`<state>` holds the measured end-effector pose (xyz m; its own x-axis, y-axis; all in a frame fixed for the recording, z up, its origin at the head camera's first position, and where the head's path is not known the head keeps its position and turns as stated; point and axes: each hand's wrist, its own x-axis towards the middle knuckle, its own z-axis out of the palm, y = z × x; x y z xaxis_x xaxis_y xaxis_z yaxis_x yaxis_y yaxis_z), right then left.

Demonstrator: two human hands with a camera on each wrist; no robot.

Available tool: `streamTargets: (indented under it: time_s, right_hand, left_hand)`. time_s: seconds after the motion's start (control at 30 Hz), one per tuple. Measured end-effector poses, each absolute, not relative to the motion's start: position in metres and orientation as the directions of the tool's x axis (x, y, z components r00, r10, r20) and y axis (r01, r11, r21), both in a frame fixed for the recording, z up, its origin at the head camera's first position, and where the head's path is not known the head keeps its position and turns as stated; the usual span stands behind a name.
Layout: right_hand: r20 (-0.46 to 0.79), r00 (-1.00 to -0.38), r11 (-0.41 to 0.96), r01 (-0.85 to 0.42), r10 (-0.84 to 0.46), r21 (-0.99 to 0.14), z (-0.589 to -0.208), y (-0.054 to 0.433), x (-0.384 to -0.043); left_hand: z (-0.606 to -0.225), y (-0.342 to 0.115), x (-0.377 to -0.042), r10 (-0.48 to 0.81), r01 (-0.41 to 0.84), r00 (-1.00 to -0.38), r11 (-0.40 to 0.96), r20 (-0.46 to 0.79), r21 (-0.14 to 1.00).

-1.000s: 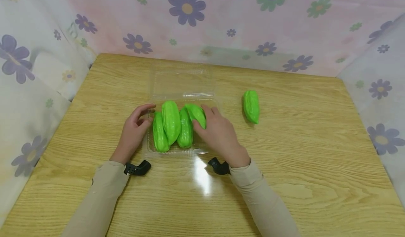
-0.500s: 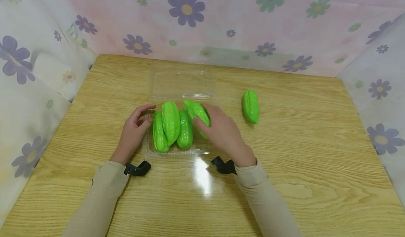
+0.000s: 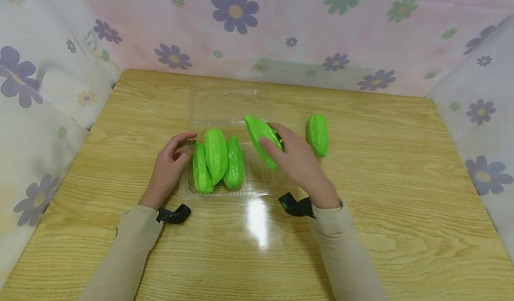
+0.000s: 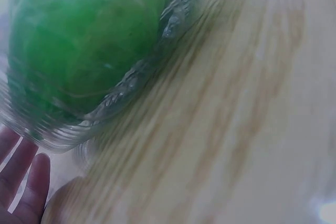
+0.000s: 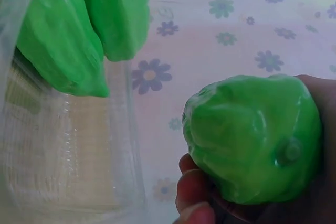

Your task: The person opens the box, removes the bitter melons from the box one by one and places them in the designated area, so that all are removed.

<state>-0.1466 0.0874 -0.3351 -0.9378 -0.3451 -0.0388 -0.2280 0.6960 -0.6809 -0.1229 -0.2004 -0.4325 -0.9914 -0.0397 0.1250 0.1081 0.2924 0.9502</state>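
Observation:
In the head view my right hand (image 3: pixel 301 160) grips a bright green, ridged bitter melon (image 3: pixel 257 138), lifted over the right side of a clear plastic clamshell box (image 3: pixel 254 182). The right wrist view shows the melon's stem end (image 5: pixel 252 135) toward the camera, with fingers curled beneath it. Three similar bitter melons (image 3: pixel 217 156) lie side by side in the left part of the box, the middle one resting higher. My left hand (image 3: pixel 166 169) is at the box's left wall, fingers loosely bent. Through the plastic, the left wrist view shows a melon (image 4: pixel 84 45) near my left fingertips (image 4: pixel 37 177).
The box's clear lid (image 3: pixel 229 104) lies folded back behind it. Another bitter melon (image 3: pixel 318 135) lies on the wooden table (image 3: pixel 401 180), right of the box. Flower-printed cloth (image 3: pixel 281 24) hangs around the table's back and sides.
My right hand has raised the bitter melon out of its place beside the others and moved it to the right. My left hand has stayed put.

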Motion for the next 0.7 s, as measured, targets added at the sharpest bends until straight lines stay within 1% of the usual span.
streamTargets:
  time_s: [0.27,0.47,0.7]
  right_hand:
    - [-0.08,-0.942,0.635,-0.155,-0.325,-0.757,-0.332,0.102,-0.152]
    - [-0.099,-0.953,0.628,-0.109,-0.287,-0.77,-0.331,0.114,-0.157]
    - [-0.082,-0.967,0.626,-0.092,-0.243,-0.775,-0.331,0.129,-0.163]
  left_hand:
    - [-0.433,-0.201,-0.123,-0.041,0.099,-0.992,0.295,0.116,0.95]
    - [-0.434,-0.202,-0.123,-0.038,0.101,-0.992,0.293,0.117,0.951]
    - [-0.434,-0.201,-0.123,-0.037,0.103,-0.992,0.298,0.12,0.949]
